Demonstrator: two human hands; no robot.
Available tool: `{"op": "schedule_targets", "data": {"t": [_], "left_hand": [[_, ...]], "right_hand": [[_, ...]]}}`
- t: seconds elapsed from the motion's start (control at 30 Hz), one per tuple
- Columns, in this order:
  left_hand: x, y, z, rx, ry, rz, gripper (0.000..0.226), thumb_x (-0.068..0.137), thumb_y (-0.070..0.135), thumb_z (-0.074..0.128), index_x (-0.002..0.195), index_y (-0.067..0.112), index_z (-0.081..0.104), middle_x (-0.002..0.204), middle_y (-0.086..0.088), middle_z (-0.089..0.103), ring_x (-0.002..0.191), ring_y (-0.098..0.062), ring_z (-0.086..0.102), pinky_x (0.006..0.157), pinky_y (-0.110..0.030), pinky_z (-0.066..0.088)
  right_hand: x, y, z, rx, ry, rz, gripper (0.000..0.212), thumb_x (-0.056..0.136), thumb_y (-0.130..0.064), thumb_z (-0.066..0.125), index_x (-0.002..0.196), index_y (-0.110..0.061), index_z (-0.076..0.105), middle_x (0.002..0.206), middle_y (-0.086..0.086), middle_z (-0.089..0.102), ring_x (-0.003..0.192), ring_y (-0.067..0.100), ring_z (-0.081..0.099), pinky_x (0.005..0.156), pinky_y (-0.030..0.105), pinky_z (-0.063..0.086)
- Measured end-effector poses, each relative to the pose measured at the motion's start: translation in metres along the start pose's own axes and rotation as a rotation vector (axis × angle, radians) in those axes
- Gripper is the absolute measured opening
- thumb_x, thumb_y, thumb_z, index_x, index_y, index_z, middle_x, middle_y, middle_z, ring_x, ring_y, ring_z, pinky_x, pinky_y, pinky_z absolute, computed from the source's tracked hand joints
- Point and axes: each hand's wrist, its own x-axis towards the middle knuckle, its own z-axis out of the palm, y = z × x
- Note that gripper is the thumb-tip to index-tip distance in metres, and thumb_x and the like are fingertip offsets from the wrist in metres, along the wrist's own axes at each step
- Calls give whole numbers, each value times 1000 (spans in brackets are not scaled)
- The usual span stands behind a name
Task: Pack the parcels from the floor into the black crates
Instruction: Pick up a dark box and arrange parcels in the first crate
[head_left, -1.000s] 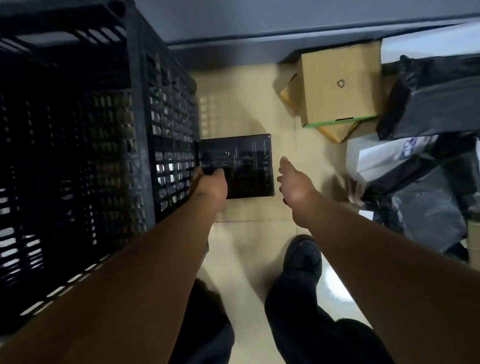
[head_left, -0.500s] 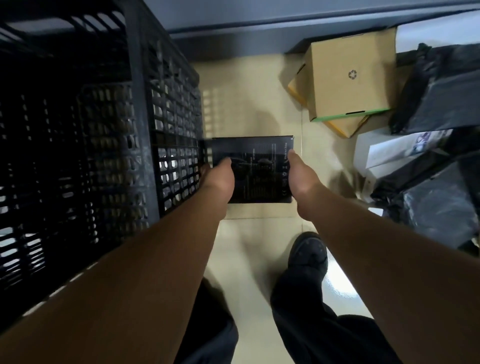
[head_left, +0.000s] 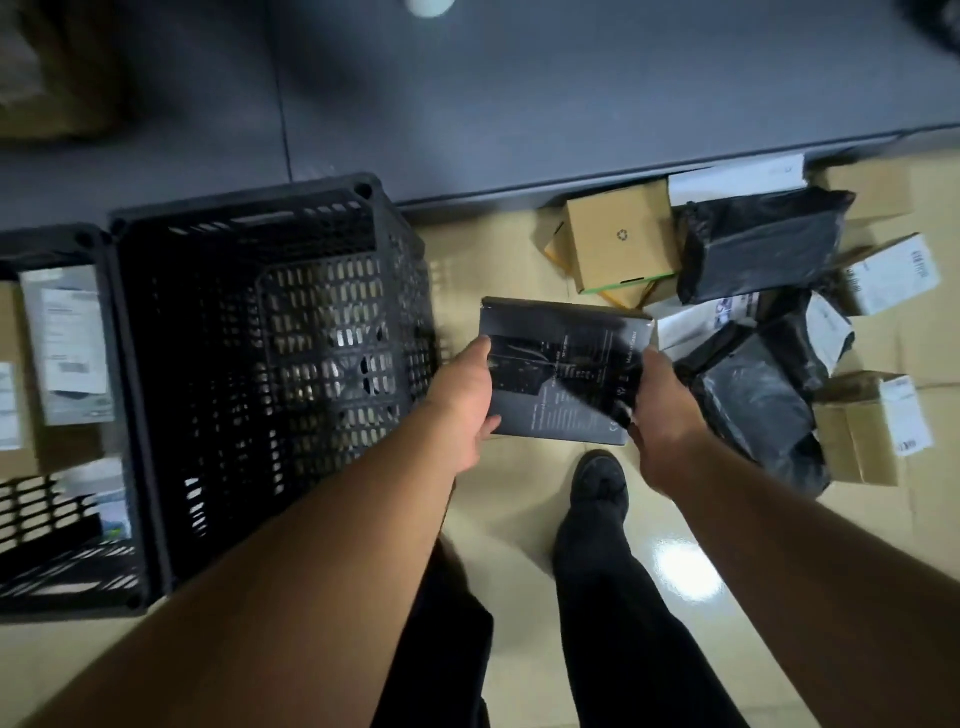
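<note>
A flat black box (head_left: 563, 369) with small white print is held up above the floor between both hands. My left hand (head_left: 465, 402) grips its left edge and my right hand (head_left: 662, 415) grips its right edge. An empty black lattice crate (head_left: 156, 395) stands to the left of the box. A second black crate (head_left: 31, 244) at the far left holds several parcels. More parcels lie on the floor at the right: a brown carton (head_left: 621, 236), black poly bags (head_left: 761, 249) and white boxes (head_left: 891, 273).
A dark grey cabinet front (head_left: 519, 104) runs along the back. My shoe (head_left: 597, 480) and dark trouser legs stand on the beige floor (head_left: 519, 467) just below the held box. A brown carton with a white label (head_left: 872, 426) lies at the far right.
Both hands have taken hold of the black box and lifted it off the floor. The view has risen and pulled back, showing the whole crate and more parcels.
</note>
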Motion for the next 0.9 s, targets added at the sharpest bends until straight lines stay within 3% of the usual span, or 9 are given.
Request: {"op": "schedule_targets", "data": {"t": [0.13,0.23,0.3,0.43,0.53,0.6,0.67,0.77,0.9], "left_hand": [[-52,6,-35,-52,-81,31,36,99,52,54,127,32,64,136,4,59,117,-17,57,76,-33,57],[-83,4,-68,-68,-105,54,42,100,52,54,135,28,61,143,-1,55,126,-21,53,76,-34,53],[-99,-1,-91,-73,-121,72,43,101,51,53,134,25,60,144,-2,56,131,-22,53,84,-35,50],[-129,-16,-139,-71,-144,108,34,104,48,47,116,23,66,135,-3,65,117,-15,61,103,-35,41],[-140,-32,-174,-110,-115,90,55,107,50,38,144,12,51,151,-10,52,139,-23,49,119,-40,34],[-147,-45,-192,-159,-99,77,63,107,52,38,153,9,40,157,-11,45,144,-26,44,123,-43,30],[-154,-60,-208,-191,-55,68,55,105,51,45,147,17,48,147,-3,51,136,-26,52,121,-43,33],[-162,-78,-229,-225,4,64,11,102,45,56,99,36,61,115,6,59,101,-15,63,108,-36,45],[-167,-105,-258,-253,57,61,19,94,38,68,88,20,65,85,4,63,83,-12,63,93,-33,54]], "right_hand": [[-59,-2,-7,38,-20,-31,70,79,-75,53,126,-25,63,115,2,73,114,26,63,108,49,41],[-103,3,-4,74,-55,-54,58,92,-66,48,133,-27,60,129,1,68,119,24,62,110,49,40],[-131,11,0,136,-72,-89,52,98,-62,42,131,-28,62,131,-1,67,119,21,63,110,46,41],[-180,28,17,153,-129,-93,55,101,-62,30,138,-32,56,136,-12,62,131,15,53,119,46,26],[-205,43,26,149,-150,-83,48,100,-62,31,121,-34,63,128,-12,65,128,14,54,120,44,25],[-218,52,27,121,-187,-86,53,99,-64,34,129,-29,61,131,-9,64,129,14,53,120,43,24],[-228,63,30,82,-207,-85,62,98,-65,34,137,-22,56,132,-7,64,129,15,53,121,42,25],[-238,77,36,34,-238,-111,58,100,-62,33,126,-18,61,126,-4,67,123,17,57,117,40,31],[-247,93,44,-56,-264,-126,58,103,-56,35,122,-9,64,115,3,72,108,21,65,108,39,43]]}}
